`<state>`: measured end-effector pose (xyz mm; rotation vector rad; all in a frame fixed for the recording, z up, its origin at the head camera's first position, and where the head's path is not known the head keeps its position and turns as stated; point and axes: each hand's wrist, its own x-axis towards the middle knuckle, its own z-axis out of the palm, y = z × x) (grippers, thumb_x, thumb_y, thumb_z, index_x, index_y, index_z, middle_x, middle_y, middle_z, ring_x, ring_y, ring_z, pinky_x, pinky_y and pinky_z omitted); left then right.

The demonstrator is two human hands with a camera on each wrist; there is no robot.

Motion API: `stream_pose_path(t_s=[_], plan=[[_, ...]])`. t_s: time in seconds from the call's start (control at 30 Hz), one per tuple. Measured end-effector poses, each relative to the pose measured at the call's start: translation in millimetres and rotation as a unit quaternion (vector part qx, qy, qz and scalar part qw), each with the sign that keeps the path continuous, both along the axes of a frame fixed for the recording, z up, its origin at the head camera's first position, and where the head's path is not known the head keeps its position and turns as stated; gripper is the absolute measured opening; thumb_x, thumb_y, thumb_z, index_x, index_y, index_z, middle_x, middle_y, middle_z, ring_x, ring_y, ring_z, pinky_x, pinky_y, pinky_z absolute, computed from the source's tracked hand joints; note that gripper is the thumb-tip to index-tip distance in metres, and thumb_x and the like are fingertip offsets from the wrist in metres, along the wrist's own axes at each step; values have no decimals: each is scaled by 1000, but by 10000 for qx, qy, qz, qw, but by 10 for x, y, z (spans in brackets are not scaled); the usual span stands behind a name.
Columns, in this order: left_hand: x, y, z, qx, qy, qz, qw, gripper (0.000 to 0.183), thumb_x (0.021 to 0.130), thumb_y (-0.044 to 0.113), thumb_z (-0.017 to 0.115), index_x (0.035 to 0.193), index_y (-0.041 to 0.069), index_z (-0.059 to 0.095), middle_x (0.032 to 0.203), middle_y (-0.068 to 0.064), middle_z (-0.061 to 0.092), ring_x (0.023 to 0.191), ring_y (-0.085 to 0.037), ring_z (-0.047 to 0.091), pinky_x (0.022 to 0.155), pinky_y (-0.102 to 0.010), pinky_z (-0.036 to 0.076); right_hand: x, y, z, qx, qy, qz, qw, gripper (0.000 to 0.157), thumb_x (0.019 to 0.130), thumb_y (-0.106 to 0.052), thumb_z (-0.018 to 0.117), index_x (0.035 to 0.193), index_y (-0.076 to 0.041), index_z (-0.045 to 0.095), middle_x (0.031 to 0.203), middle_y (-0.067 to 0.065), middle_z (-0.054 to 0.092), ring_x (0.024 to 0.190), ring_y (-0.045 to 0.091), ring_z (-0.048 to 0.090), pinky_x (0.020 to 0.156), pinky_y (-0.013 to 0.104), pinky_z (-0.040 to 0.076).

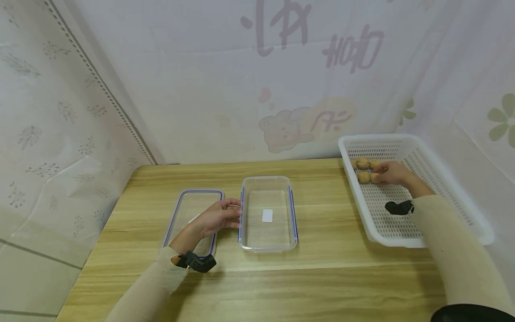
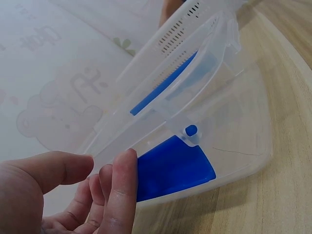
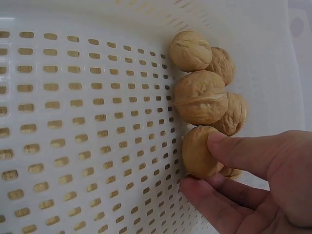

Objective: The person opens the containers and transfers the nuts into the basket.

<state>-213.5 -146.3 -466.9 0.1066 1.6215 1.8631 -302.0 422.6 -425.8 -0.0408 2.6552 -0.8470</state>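
Note:
My right hand reaches into a white perforated basket. In the right wrist view its thumb and fingers pinch a walnut. Several more walnuts lie beside it along the basket wall. My left hand is at the left side of a clear plastic container, its fingertips touching near a blue side latch. The container has no lid on it, and a white label shows at its bottom.
A clear lid with a blue seal lies flat left of the container, partly under my left forearm. All stand on a wood-grain table. A printed white curtain hangs behind the table.

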Motion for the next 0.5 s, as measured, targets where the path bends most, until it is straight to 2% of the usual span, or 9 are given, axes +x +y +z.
stream_pose_path(t_s=[0.2, 0.5], plan=[[0, -2, 16, 15, 6, -6, 10000, 39, 103, -2, 51, 138, -10, 36, 102, -6, 53, 85, -13, 58, 80, -29, 63, 16, 0, 17, 13, 32, -72, 10000, 45, 94, -11, 69, 123, 19, 53, 115, 37, 58, 79, 20, 68, 69, 29, 60], [-4, 0, 53, -72, -10, -31, 10000, 36, 103, -3, 51, 136, -9, 39, 99, -6, 55, 86, -14, 59, 81, -31, 63, 72, -10, 124, 316, 144, 8, 9994, 43, 99, -15, 62, 126, 18, 54, 125, 43, 54, 90, 40, 70, 75, 46, 62]])
